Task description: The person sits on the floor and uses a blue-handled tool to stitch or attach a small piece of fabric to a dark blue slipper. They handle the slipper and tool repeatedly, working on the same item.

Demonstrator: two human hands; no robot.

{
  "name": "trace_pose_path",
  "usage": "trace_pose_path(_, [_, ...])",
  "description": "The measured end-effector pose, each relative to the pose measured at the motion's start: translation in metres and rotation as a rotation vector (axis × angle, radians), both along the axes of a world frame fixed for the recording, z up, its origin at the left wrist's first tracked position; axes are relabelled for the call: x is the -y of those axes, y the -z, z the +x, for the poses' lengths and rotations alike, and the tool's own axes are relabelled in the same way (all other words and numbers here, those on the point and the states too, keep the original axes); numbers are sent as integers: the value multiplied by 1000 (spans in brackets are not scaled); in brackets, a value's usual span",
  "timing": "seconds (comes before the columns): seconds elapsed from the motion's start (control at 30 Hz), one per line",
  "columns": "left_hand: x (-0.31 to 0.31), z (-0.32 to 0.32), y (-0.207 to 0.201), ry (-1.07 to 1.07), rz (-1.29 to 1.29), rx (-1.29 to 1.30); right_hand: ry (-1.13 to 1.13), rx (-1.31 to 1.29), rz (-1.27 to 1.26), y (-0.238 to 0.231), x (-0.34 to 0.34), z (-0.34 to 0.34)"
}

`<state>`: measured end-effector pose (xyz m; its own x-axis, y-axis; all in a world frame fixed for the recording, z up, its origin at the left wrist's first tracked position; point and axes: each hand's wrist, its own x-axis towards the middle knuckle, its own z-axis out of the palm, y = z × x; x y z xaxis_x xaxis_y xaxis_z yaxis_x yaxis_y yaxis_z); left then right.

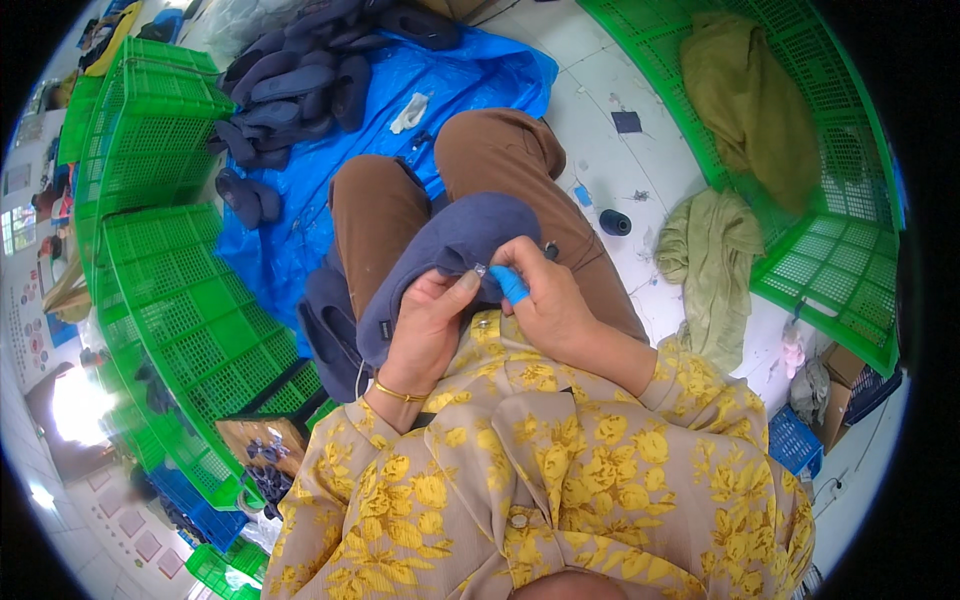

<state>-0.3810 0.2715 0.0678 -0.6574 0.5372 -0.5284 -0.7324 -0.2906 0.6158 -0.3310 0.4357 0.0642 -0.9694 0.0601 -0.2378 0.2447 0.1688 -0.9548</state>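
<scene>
Fingers: left hand (425, 322) grips the navy slipper (460, 232); right hand (548, 305) curls beside a small shiny bit (480, 270), its hold unclear to me.
Lap (590, 275): slipper across it, rounded end toward 12 o'clock; I'd brace it there, left grip firm.
Blue wrap (508, 285): round one right finger, crowding the view.
Spool (615, 222): 2 o'clock, floor (578, 105).
Slipper heap (290, 90): 11 o'clock, on blue sheet (505, 75).

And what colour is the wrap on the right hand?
Bright blue: the wrap on the right hand shows best in the head view.
</scene>
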Motion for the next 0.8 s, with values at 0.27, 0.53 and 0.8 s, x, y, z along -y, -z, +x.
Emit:
trace_pose_path(0.27, [-3,2,-5,-19,-38,4,17,-56,48,-3,-3,-1])
trace_pose_path(0.53, [-3,0,-5,-26,-7,13,-118,-78,67,-7,-13,-2])
trace_pose_path(0.8, [-1,-2,-6,-34,1,-9,-182,-155,81,-7,-21,4])
